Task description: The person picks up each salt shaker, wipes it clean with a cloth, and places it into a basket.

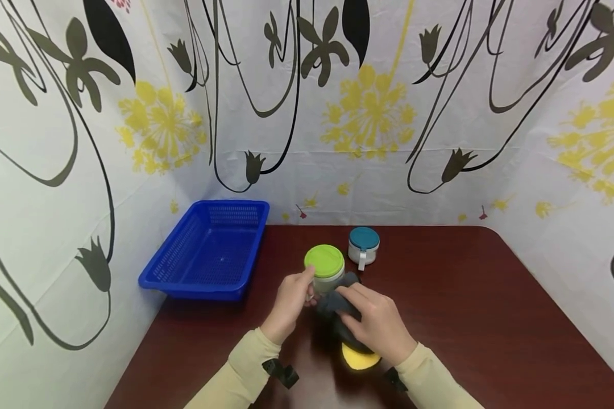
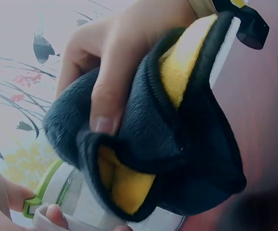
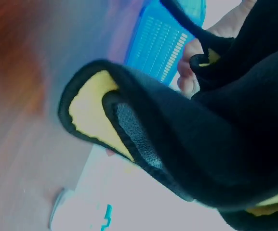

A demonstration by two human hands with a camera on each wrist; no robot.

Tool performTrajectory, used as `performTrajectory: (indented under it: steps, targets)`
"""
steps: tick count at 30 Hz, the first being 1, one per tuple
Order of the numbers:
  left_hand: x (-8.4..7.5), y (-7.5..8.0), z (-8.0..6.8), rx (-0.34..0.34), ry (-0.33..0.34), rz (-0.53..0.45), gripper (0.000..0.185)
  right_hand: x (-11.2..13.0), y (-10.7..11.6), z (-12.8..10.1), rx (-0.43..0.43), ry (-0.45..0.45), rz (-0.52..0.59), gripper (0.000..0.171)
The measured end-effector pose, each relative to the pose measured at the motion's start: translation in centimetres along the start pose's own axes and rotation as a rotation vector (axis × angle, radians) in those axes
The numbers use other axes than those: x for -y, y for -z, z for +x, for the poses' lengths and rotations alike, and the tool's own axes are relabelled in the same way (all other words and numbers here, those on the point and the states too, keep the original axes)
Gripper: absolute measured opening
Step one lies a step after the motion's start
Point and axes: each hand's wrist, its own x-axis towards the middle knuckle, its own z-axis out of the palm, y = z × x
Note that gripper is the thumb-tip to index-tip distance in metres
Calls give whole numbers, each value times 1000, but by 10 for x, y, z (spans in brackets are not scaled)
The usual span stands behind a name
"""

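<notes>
A white jar with a lime-green lid [image 1: 324,267] stands on the dark red table [image 1: 465,295]. My left hand [image 1: 293,301] grips its side; in the left wrist view my fingertips [image 2: 52,214] pinch the jar's [image 2: 76,197] handle. My right hand [image 1: 376,324] holds a dark grey cloth with a yellow inner side [image 1: 348,326] and presses it against the jar. The cloth [image 2: 167,144] fills the left wrist view, with my right thumb [image 2: 105,96] on it. In the right wrist view the cloth [image 3: 191,144] blocks most of the scene.
A second white jar with a teal lid [image 1: 364,246] stands just behind the green-lidded one. A blue plastic basket [image 1: 210,250] sits at the table's back left, against the flowered wall covering. The table's rounded edge runs along the right.
</notes>
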Motion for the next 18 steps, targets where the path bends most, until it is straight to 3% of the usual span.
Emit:
performTrajectory:
  steps: [18]
  targets:
    - [-27,34,19,-44,-40,36,57,-29,29,-5,18,-24,-146,56]
